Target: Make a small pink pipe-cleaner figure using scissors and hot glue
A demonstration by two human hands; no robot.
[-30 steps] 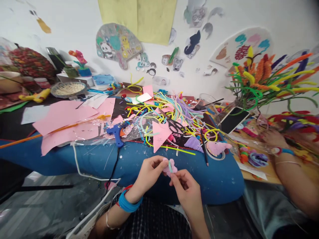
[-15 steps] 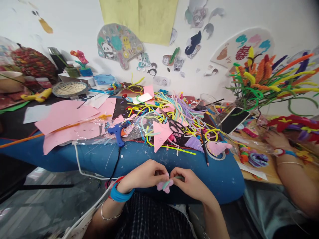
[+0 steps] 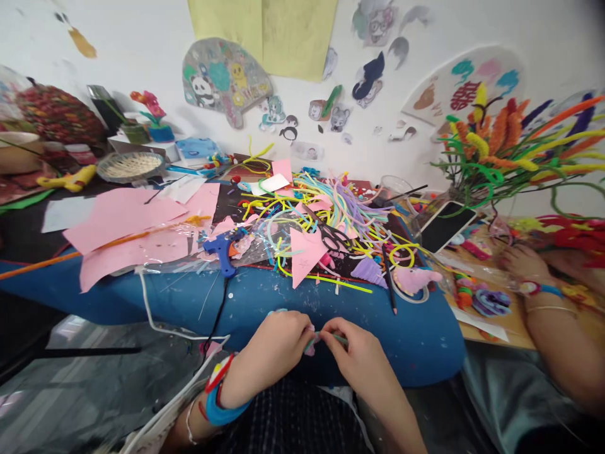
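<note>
The left hand pinched a pink piece, likely light, soft, best gripped by its edge; the right hand nipped a green strip between its fingers.

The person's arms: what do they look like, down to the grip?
Left grip and right grip are human hands, ungloved. The left wrist wears a red band with yellow and white detail, and a bright blue band; then a thin pale bracelet. The right forearm shows no band.
</note>
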